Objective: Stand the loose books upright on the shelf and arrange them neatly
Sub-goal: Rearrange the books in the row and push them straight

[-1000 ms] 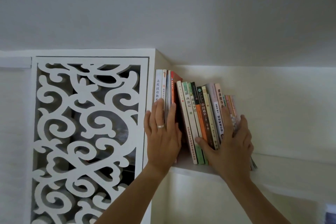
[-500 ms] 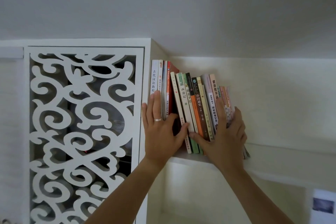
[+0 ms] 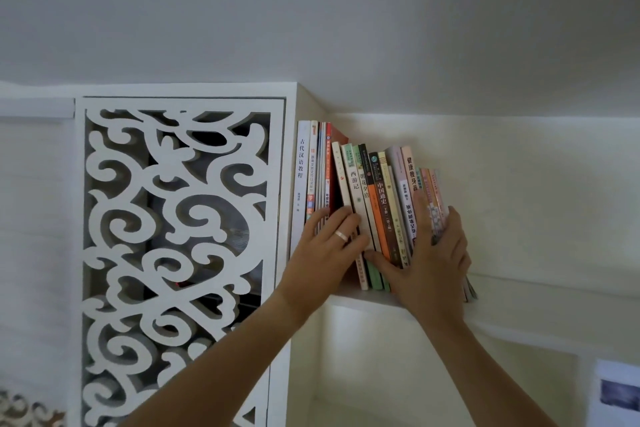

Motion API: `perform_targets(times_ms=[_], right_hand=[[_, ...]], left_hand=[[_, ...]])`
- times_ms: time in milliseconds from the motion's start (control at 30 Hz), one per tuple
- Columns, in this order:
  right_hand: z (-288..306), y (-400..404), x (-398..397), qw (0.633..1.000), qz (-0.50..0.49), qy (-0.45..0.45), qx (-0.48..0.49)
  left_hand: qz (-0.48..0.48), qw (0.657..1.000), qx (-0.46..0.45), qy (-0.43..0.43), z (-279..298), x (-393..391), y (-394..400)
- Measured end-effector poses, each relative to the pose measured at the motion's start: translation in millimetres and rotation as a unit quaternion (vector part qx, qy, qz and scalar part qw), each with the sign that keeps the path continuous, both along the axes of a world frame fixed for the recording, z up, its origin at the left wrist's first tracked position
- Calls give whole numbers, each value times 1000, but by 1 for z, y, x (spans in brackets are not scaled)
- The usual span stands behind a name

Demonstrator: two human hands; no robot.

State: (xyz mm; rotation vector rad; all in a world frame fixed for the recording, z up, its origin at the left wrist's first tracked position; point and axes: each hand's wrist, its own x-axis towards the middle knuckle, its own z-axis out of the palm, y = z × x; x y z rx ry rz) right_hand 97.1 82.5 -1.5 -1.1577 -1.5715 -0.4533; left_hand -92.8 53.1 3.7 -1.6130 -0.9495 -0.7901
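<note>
A row of books stands on a high white shelf [image 3: 349,298]. The left books [image 3: 302,177] are upright against the cabinet side. Several more, the leaning books [image 3: 381,198], tilt left toward them, with a narrow dark gap low down between the two groups. My left hand [image 3: 332,239], wearing a ring, lies with straight fingers across the lower spines of the first leaning books. My right hand [image 3: 429,253] presses on the leaning group: thumb low on the spines, index finger up along them, other fingers flat against the outer thin books [image 3: 434,198] at the right end.
A white carved lattice panel [image 3: 180,218] fills the cabinet front left of the shelf. The ceiling sits close above the books. The shelf board [image 3: 554,308] runs on to the right. A paper sheet [image 3: 616,392] hangs at lower right.
My left hand slid right, off the upright books and onto the spines of the leaning ones. The leaning group has closed in on the upright books. My right hand stays on the group.
</note>
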Motion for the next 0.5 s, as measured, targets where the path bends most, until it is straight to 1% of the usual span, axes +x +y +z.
perform_targets(times_ms=[133, 233, 367, 433, 500], right_hand=[[0, -1, 1, 1000, 4, 3, -7], [0, 2, 2, 1000, 8, -1, -17], [0, 3, 2, 999, 23, 2, -37], [1, 2, 3, 999, 22, -2, -38], [0, -1, 2, 999, 19, -8, -40]], left_hand=[[-14, 996, 10, 82, 24, -2, 1], [-26, 991, 24, 133, 38, -9, -12], [-87, 984, 44, 148, 60, -14, -39], [-107, 984, 12, 144, 64, -11, -45], [-94, 984, -15, 148, 63, -6, -45]])
